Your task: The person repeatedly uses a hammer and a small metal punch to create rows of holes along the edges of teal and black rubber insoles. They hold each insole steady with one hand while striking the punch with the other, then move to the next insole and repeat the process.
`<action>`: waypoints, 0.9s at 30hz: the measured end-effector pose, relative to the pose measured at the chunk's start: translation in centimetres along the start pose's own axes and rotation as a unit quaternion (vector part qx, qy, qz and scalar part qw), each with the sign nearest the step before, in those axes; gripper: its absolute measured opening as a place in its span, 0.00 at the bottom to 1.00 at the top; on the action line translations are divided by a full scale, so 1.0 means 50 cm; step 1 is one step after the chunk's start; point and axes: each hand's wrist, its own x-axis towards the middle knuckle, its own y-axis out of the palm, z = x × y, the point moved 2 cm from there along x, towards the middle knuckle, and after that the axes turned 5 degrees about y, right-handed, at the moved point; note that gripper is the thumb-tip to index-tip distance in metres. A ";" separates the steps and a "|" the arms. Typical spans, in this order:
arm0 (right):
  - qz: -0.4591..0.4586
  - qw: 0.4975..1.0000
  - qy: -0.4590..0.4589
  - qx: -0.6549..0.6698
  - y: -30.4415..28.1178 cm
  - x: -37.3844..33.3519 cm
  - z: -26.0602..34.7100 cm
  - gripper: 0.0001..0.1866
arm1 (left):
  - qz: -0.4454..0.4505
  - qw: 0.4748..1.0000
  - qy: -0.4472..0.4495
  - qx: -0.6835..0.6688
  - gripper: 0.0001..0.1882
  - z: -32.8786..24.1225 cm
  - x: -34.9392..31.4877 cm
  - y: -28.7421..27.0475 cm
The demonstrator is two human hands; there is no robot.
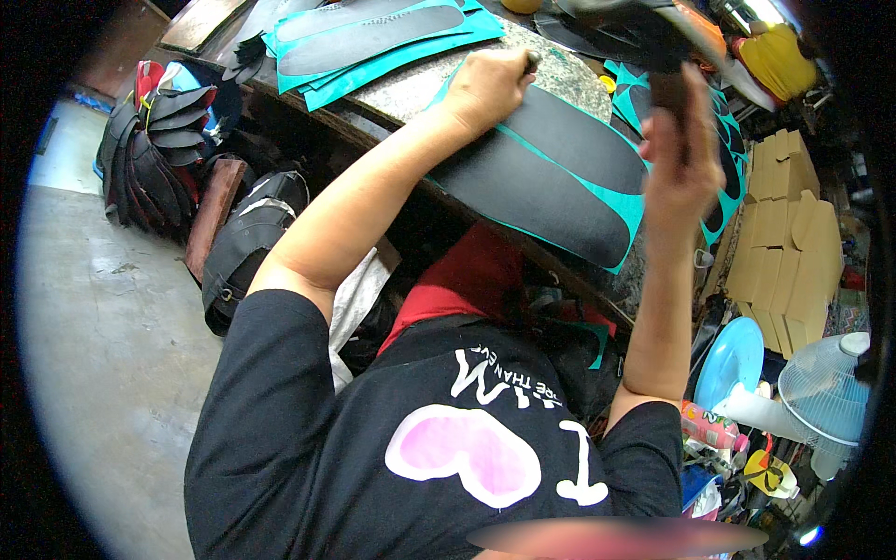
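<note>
My left hand [490,91] is closed in a fist at the far end of a teal sheet [623,213] that bears long black sole-shaped pieces [551,191]. A small dark end [533,62] sticks out of that fist; the rest of it is hidden. To the right my right hand [686,163] is raised above the bench, smeared by motion. Its fingers are closed around a dark brown handle-like thing [668,93], too blurred to name. The sheet lies on a worn stone-like slab [571,70] and reaches over the near edge of the bench.
More teal sheets with black sole shapes [392,56] are stacked at the far left of the bench. At right are cut teal pieces [723,210], flattened cardboard boxes [779,243] and a fan [826,387]. Bundled black soles [154,149] and a black bag [252,243] stand at left.
</note>
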 end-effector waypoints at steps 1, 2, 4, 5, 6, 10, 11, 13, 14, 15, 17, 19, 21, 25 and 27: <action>0.020 0.994 -0.066 -0.079 0.021 -0.001 -0.005 0.23 | 0.013 0.999 -0.005 0.032 0.09 -0.008 -0.002 0.008; 0.063 0.990 0.017 -0.124 0.024 -0.013 -0.019 0.22 | 0.017 0.998 -0.042 0.043 0.09 -0.004 -0.003 0.009; 0.115 0.954 0.163 -0.223 0.019 -0.035 -0.055 0.21 | -0.041 0.996 -0.084 -0.006 0.10 0.004 -0.008 0.010; 0.114 0.961 0.133 -0.214 0.010 -0.042 -0.064 0.21 | -0.085 0.987 -0.121 -0.057 0.10 0.016 -0.012 0.007; 0.119 0.957 0.144 -0.220 0.004 -0.050 -0.072 0.22 | -0.109 0.896 -0.290 -0.319 0.09 0.034 -0.021 0.017; 0.104 0.961 0.147 -0.207 -0.018 -0.044 -0.071 0.22 | -0.080 0.870 -0.266 -0.408 0.07 0.050 -0.023 0.031; 0.091 0.970 0.120 -0.193 -0.016 -0.037 -0.061 0.22 | -0.067 0.886 -0.259 -0.379 0.07 0.050 -0.022 0.031; 0.074 0.984 0.108 -0.121 -0.023 -0.021 -0.035 0.22 | -0.048 0.927 -0.213 -0.305 0.08 0.040 -0.016 0.029; 0.053 0.990 0.097 -0.086 -0.021 -0.011 -0.025 0.22 | -0.040 0.948 -0.176 -0.261 0.08 0.033 -0.012 0.023; 0.024 0.997 0.052 -0.052 -0.022 -0.006 -0.013 0.23 | -0.029 0.966 -0.149 -0.210 0.08 0.026 -0.008 0.017; 0.006 1.000 0.003 -0.026 -0.011 -0.003 -0.004 0.23 | -0.015 0.994 -0.045 -0.099 0.09 0.005 0.003 0.009; 0.005 0.995 -0.053 -0.082 0.002 -0.011 -0.010 0.23 | 0.014 1.000 0.000 -0.021 0.09 -0.016 0.005 0.015; 0.103 0.974 0.087 -0.180 0.015 -0.028 -0.043 0.22 | 0.010 1.000 -0.015 0.018 0.10 -0.027 -0.001 0.029; 0.069 0.970 0.072 -0.220 -0.017 -0.040 -0.073 0.22 | -0.115 0.875 -0.277 -0.380 0.09 0.024 -0.015 0.047; 0.059 0.976 0.075 -0.195 -0.033 -0.032 -0.070 0.22 | -0.080 0.880 -0.255 -0.393 0.09 0.038 -0.014 0.054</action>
